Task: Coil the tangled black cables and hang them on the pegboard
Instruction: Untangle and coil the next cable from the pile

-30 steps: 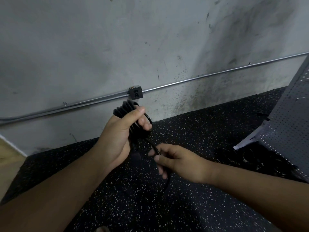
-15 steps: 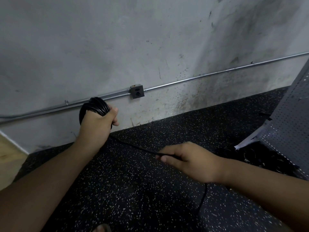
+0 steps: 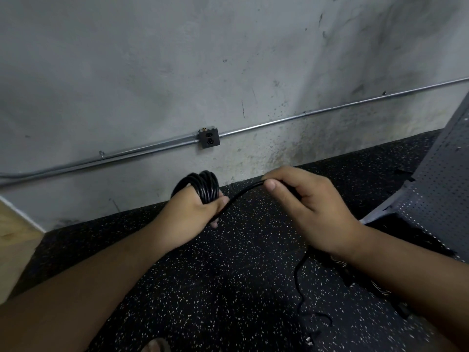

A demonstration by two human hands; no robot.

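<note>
Black cable coil held above speckled floor | left hand grip clamped round the coil | right hand grip pinching loose strand leading off it | pegboard at right edge

Outlet box: dull grey metal. Conduit running to either side of it: bright silver. Wall above the outlet box: mottled grey, with dark smudges up and to the right. Cable just below the box: glossy black. Floor below: black, flecked white. Pegboard far right: grey, gridded dots. Panel far left: pale tan.
</note>
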